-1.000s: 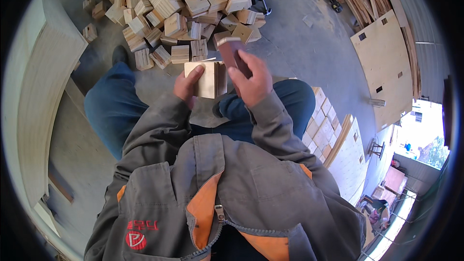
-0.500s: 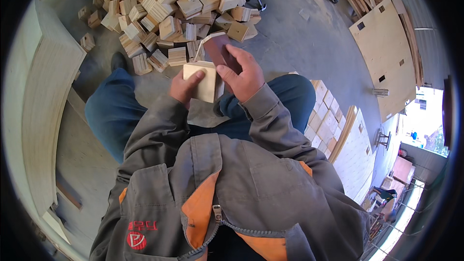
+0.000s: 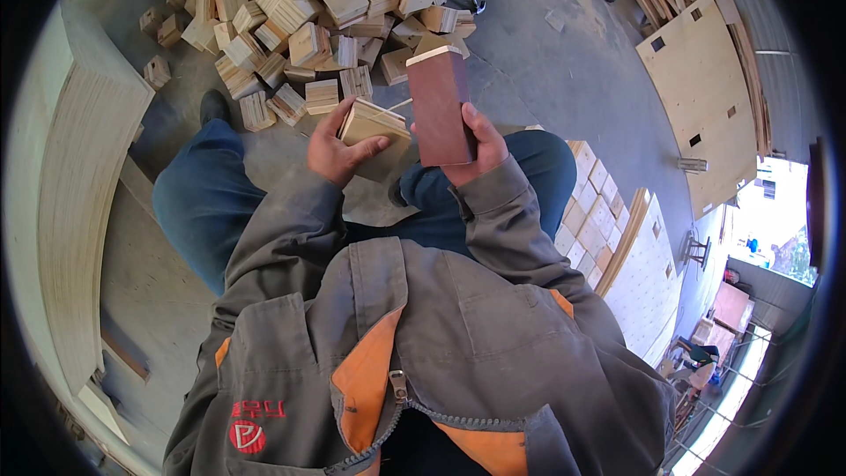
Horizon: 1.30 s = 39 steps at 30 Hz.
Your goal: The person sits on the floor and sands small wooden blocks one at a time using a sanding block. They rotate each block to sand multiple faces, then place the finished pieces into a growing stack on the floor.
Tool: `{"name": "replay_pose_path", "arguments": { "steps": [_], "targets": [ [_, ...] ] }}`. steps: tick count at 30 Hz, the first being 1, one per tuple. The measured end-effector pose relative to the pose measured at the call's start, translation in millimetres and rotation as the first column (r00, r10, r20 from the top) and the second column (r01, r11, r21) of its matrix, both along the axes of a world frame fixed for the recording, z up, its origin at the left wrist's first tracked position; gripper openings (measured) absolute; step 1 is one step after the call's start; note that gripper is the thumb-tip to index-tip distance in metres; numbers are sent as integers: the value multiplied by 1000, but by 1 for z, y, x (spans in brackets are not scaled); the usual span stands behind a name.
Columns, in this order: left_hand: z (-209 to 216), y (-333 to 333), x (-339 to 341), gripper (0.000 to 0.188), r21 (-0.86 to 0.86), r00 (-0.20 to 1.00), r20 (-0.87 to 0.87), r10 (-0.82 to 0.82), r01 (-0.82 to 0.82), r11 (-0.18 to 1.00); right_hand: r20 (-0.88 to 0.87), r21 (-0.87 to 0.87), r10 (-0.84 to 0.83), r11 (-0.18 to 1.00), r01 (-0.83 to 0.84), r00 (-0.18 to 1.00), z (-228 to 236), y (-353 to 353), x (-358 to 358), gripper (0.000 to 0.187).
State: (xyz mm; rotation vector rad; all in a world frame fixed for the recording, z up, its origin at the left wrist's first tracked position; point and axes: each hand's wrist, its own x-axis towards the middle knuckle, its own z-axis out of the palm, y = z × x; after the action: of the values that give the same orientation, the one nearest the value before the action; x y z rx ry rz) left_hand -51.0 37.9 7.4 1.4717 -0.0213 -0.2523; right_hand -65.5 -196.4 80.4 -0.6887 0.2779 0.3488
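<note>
The wooden block [image 3: 359, 126] sits in your left hand [image 3: 331, 153], above the floor [image 3: 181, 291] and between your knees, tilted. A thin pale strip [image 3: 399, 105] shows at its far right; whether it is loose cannot be told. The reddish-brown sanding block [image 3: 439, 110] stands just beside it, near upright, its broad face toward you; contact between the two cannot be confirmed.

The step in hand appears to be smoothing the wood. Hold the wooden block firmly, thumb clear of the stroke. Lay the abrasive face flat along the edge, apply even pressure, and avoid rocking, which could round the corner unevenly.

Your left hand is closed on the wooden block, thumb across the near face, fingers toward the far side. Your right hand [image 3: 482, 148] is clamped on the sanding block, thumb along its right edge; the fingers behind are hidden. The hands are apart from each other. Both grey sleeves [image 3: 291, 211] angle forward, elbows bent, over your crossed legs [image 3: 207, 203].
</note>
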Motion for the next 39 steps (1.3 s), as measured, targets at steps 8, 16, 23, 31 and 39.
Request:
{"name": "replay_pose_path", "arguments": {
  "steps": [8,16,23,31,39],
  "targets": [
    [10,0,-5,97,382,989,137,-62,5,924,50,199,39,979,-48,998,9,17,0,63],
    [12,3,-4,100,436,987,137,-82,15,900,-56,103,42,994,-36,998,1,13,0,63],
    [11,2,-4,98,460,983,168,-69,-16,888,-65,-54,131,989,-134,989,-20,-7,0,64],
    [8,0,-6,95,488,975,214,-58,-55,871,-124,-93,63,993,-74,990,-27,-4,1,61],
    [17,1,-5,94,547,987,127,-102,16,837,-55,-129,113,985,-119,992,-31,-8,2,58]
  ]
}}
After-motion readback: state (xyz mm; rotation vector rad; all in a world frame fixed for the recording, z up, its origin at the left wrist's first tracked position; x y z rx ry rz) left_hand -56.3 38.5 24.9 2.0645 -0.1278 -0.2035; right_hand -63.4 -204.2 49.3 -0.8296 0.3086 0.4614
